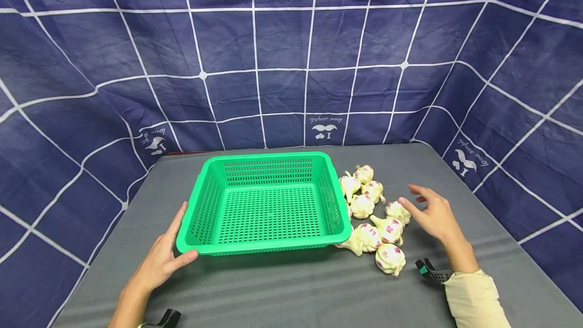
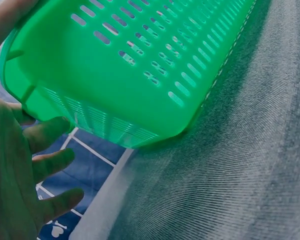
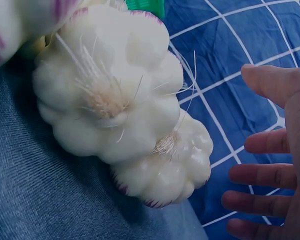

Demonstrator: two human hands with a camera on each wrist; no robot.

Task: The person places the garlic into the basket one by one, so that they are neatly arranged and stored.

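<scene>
A green plastic basket (image 1: 268,247) has nothing inside it. At its left front corner my left hand (image 1: 159,259) holds the rim, thumb on the front edge; in the left wrist view the left hand (image 2: 30,170) has its other fingers spread beside the basket wall (image 2: 100,75). Several garlic bulbs (image 1: 368,237) lie against the basket's right side, some partly hidden by it. My right hand (image 1: 434,214) hovers just right of the rightmost bulb (image 1: 398,212), fingers spread and holding nothing. In the right wrist view the right hand (image 3: 270,170) is apart from the bulbs (image 3: 110,85).
A grey cloth (image 1: 273,292) covers the table. Behind it and at both sides hangs a blue curtain (image 1: 282,90) with white lines. Dark wrist straps (image 1: 432,272) are on the forearms.
</scene>
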